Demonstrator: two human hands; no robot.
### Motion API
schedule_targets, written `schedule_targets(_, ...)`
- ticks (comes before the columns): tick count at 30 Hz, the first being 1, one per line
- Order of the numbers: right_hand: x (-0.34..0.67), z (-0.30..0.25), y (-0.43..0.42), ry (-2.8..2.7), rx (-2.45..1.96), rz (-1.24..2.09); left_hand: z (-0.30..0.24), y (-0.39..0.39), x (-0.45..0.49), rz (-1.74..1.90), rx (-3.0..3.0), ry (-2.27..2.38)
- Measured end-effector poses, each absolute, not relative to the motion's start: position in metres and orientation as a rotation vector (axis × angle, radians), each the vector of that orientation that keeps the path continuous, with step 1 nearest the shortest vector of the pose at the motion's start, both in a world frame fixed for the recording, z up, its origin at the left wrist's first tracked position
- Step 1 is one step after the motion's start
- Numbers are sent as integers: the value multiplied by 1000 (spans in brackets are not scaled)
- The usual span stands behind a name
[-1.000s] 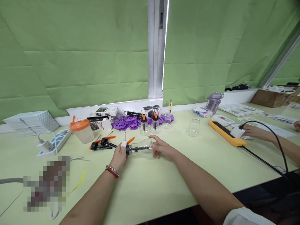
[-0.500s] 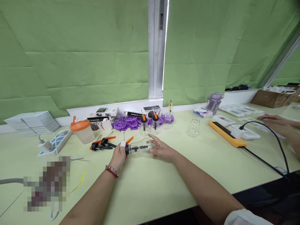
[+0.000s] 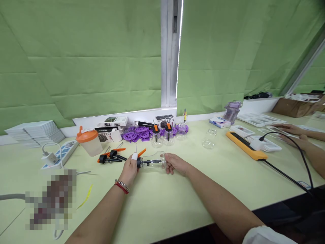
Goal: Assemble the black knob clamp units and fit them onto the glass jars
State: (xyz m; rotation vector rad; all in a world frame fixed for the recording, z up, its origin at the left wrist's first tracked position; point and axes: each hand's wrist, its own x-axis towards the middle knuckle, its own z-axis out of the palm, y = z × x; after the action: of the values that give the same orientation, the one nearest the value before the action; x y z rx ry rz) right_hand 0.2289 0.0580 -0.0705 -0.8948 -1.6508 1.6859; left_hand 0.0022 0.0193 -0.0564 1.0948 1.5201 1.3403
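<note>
A clear bottle (image 3: 155, 160) lies on its side between my hands, just above the table, with a black tube inside it. My left hand (image 3: 130, 170) is closed around its black cap (image 3: 138, 162), from which an orange lever and a metal spout stick out. At the bottle's base, my right hand (image 3: 176, 163) has its fingers curled against the glass. Left of the bottle lie loose black tops (image 3: 114, 154) with orange levers. Two capped bottles (image 3: 168, 135) stand upright behind it. An uncapped clear bottle (image 3: 208, 140) stands to the right.
Purple plastic pieces (image 3: 139, 133) and printed boxes (image 3: 115, 135) line the wall. An orange-lidded cup (image 3: 88, 142), a white power strip (image 3: 66, 154) and a blurred patch are on the left. Right are an orange power strip (image 3: 245, 145), its cable, white trays and another person's hands (image 3: 291, 130).
My right hand's fingers, spread near the bottle's base before, have curled in against it. The bottle and left hand have shifted slightly right. The other person's hands have moved left.
</note>
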Motion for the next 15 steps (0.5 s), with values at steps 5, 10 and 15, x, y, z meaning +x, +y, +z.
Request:
schedule_targets(5,234,-65,54,-1625,-750,1652,-49,18,2,1323,1022,1582)
schedule_targets(10,231,-66,56,-1602,-757,1674,-51,18,2,1351,1072,1539)
schedule_targets(15,227,-68,58,-1604,-833,1712,-55,19,3,1366,1100,1510)
